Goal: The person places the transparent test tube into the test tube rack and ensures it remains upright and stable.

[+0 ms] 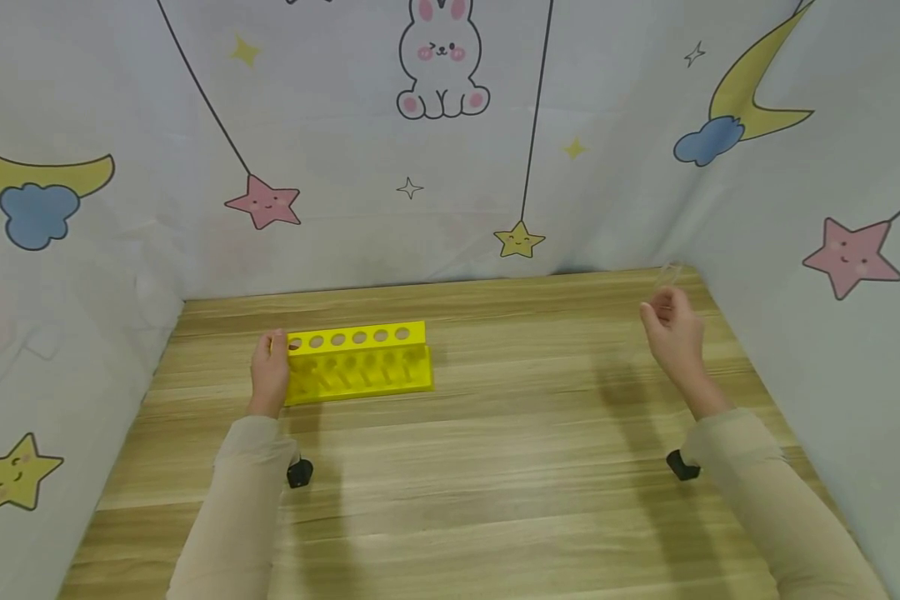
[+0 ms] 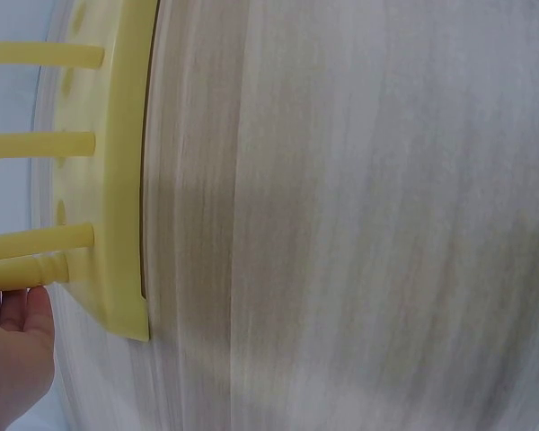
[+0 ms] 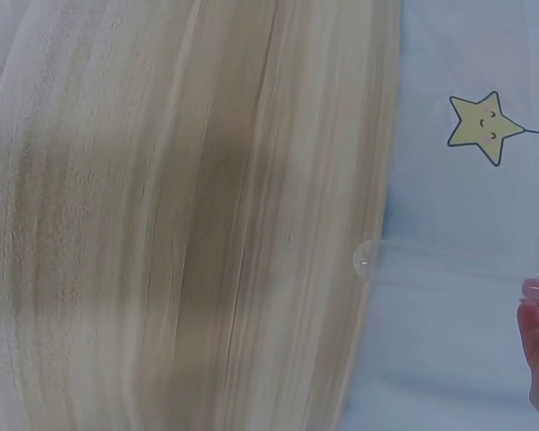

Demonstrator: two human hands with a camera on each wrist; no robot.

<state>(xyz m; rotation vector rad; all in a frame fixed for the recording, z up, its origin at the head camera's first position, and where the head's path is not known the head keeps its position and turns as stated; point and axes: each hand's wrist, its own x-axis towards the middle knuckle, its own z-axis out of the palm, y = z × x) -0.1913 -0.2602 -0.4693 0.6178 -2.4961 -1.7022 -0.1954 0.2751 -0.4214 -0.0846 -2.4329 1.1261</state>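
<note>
A yellow test tube rack (image 1: 360,390) stands on the left half of the table, with a row of round holes along its top and pegs below. My left hand (image 1: 268,375) grips its left end; in the left wrist view the fingertips (image 2: 38,310) touch the end of the rack (image 2: 121,180). Off to the right, my right hand (image 1: 675,333) is raised above the table and pinches a clear test tube (image 3: 449,263) between thumb and fingers. The tube is nearly invisible in the head view; its rounded end shows in the right wrist view.
A wood-grain table (image 1: 495,483) spreads under both hands. White cloth (image 1: 345,133) printed with stars, moons and a rabbit hangs behind it and along both sides. A small black piece shows at each sleeve (image 1: 247,492).
</note>
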